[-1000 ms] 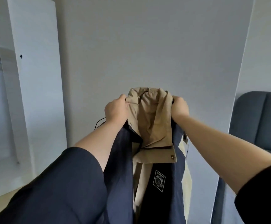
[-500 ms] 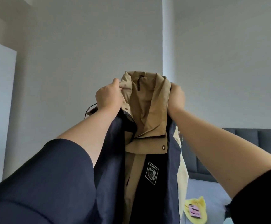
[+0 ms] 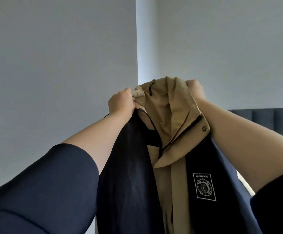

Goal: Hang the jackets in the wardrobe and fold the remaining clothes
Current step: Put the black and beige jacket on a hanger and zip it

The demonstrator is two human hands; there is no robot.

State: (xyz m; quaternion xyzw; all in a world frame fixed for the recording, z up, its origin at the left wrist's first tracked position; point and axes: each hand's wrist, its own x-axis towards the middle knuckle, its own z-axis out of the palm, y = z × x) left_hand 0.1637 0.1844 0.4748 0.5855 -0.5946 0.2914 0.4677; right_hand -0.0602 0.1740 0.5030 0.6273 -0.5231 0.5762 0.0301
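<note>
Plain pale walls [image 3: 53, 56] meet at a corner; a dark headboard [image 3: 264, 120] sits right. My left hand [image 3: 120, 103] and right hand [image 3: 194, 88] clamp fingers on the raised jacket [image 3: 171, 132], patch [image 3: 204, 187] reading "OURDOOR".

Plain pale grey-white walls [image 3: 53, 56] fill most of the view. A brighter vertical wall strip [image 3: 145, 39] runs top to mid-frame, like a corner or pillar edge. Dark blue-grey padded headboard [image 3: 262, 122] at right edge, vertical panel seams, against the right wall. Soft, even, cool light.
</note>
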